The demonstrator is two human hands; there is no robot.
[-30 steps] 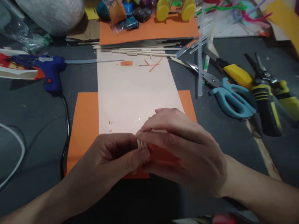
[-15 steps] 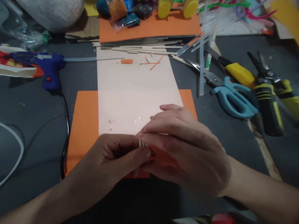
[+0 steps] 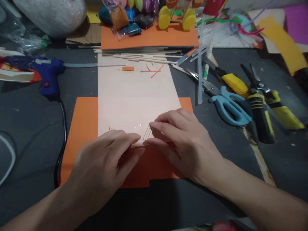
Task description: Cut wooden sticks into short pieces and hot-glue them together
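Observation:
A small row of short wooden sticks, side by side, stands at a slant over the lower edge of the white paper. My right hand pinches it between thumb and fingers, which cover its right part. Just left of the sticks, my left hand rests low over the paper's edge. Its thumb and fingertips are apart, with nothing seen between them. Beneath the white paper lies an orange sheet.
To the left lies a blue hot glue gun with its black cord. Light-blue-handled scissors, a yellow cutter and pliers are on the right. Loose wooden sticks and wrapped clay packs lie at the back.
My left hand has let go of the sticks and moved a little left. My right hand now pinches them lower, over the paper. The camera view has shifted slightly.

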